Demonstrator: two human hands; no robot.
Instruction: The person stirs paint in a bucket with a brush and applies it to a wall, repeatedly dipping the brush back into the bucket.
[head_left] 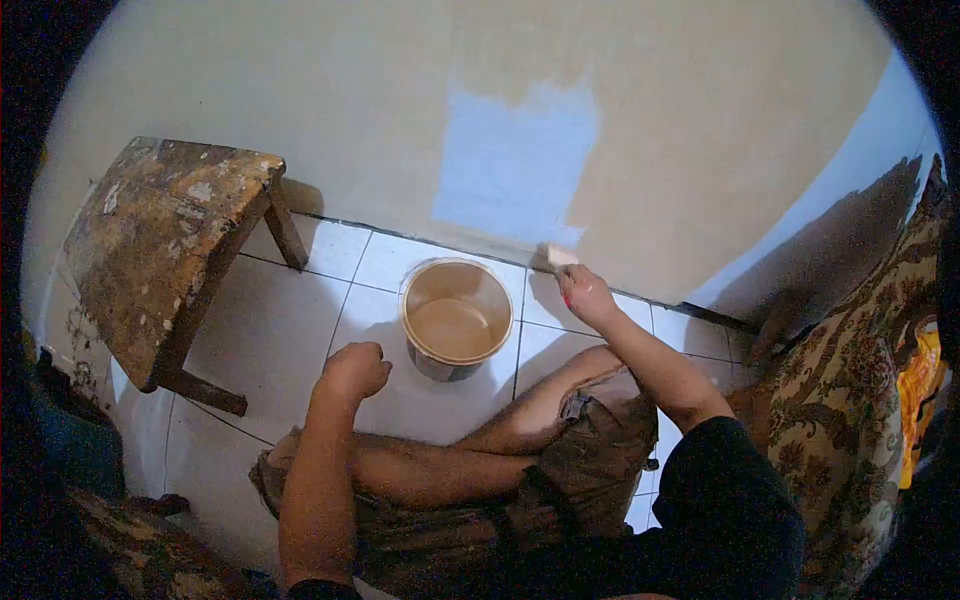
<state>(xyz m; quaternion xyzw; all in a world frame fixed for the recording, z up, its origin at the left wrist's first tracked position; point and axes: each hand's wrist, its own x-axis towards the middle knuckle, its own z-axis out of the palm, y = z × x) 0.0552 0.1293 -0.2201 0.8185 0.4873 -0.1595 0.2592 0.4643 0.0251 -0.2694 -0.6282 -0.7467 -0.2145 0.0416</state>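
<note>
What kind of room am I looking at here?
Probably a room in a home being repainted: a white tiled floor, a beige wall with a blue patch, a paint bucket, and the right hand holding a brush.

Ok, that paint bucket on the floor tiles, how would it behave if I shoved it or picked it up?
The paint bucket looks partly filled with beige paint, so probably heavy for its size. It's open, so a quick shove might slosh paint out. Standing upright on smooth floor tiles, it would likely slide rather than tip.

Beige wall (330, 110) with a pale blue patch (515, 160) — white tiled floor (290, 330), worn wooden stool (160, 240), patterned upholstery (860, 390).
</note>
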